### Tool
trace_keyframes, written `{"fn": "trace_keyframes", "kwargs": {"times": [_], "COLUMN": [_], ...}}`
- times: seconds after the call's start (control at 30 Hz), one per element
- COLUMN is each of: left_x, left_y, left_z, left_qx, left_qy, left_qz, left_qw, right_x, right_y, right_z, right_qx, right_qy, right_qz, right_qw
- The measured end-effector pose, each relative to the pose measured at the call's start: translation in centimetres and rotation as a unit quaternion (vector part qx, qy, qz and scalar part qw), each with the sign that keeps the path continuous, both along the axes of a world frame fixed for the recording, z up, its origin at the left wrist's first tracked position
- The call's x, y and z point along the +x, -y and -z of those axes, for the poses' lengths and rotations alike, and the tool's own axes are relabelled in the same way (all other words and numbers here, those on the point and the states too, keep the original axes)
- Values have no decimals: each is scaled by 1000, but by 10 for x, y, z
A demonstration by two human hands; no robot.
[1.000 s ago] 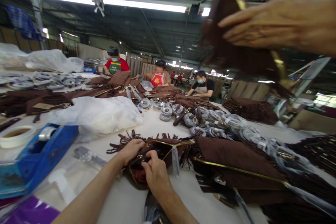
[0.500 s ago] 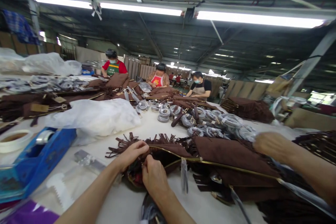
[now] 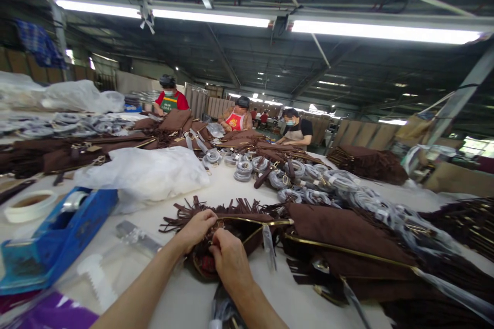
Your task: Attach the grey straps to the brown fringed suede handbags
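Observation:
A dark brown fringed bag (image 3: 254, 239) lies on the table in front of me, its gold-zipped mouth gaping. My left hand (image 3: 197, 229) is closed on the far left edge of the mouth. Close beside it, my right hand (image 3: 230, 257) pinches at the opening with bent fingers; what is between the fingertips is hidden. Red shows inside the bag below my hands. A zip pull in clear wrap (image 3: 269, 247) hangs from the right end of the zip. Further brown zipped bags (image 3: 343, 226) lie stacked just to the right.
A blue tape dispenser (image 3: 57, 239) and a white tape roll (image 3: 31, 206) sit at left. Behind them lies a white plastic bag (image 3: 154, 172). Wrapped coiled straps (image 3: 293, 169) run across the table. Several co-workers, one in a red apron (image 3: 234, 121), are at the far side.
Another person's hand and forearm, over the bags at right, have gone out of view. The top bag there lies slightly shifted. My hands remain at the bag's mouth, nearly unmoved.

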State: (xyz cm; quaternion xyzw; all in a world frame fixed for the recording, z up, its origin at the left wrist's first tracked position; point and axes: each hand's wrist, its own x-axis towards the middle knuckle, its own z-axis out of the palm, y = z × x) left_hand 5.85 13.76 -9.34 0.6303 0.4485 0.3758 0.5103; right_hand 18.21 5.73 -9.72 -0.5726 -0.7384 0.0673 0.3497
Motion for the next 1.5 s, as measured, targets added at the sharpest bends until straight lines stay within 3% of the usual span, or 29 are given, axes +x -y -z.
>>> {"fn": "trace_keyframes", "kwargs": {"times": [0.23,0.37,0.5,0.67,0.73,0.83,0.93,1.03,1.1,1.2,1.27,1.4,1.5], "left_x": [3,6,4,11,19,30,35,35,34,35,35,32,30], "left_y": [-1,1,13,42,51,55,53,55,59,63,61,55,52], "left_z": [6,5,-13,-42,-45,-40,-36,-40,-45,-48,-46,-42,-41], "left_qx": [31,78,169,332,281,105,4,2,6,0,4,-11,-27], "left_qy": [-20,-27,-30,-66,-39,27,59,68,57,31,34,80,101], "left_qz": [-15,-15,-15,-16,12,83,99,88,111,153,148,106,103], "left_qw": [999,996,985,941,959,991,993,994,992,988,988,991,989], "right_x": [-3,-3,15,38,40,41,44,48,49,48,49,62,72], "right_y": [-5,-7,-8,-6,-4,-4,-6,-8,-7,-7,-9,-16,-15], "right_z": [0,-4,-21,-38,-40,-40,-41,-44,-46,-49,-50,-47,-47], "right_qx": [14,44,29,39,30,12,-31,-83,-94,-102,-99,-81,-117], "right_qy": [-72,-82,-210,-274,-294,-331,-424,-542,-575,-567,-575,-628,-589], "right_qz": [-73,-73,-69,-52,-47,-48,-55,-58,-71,-104,-105,-9,-11], "right_qw": [995,993,975,960,954,942,903,834,810,811,805,774,800]}}
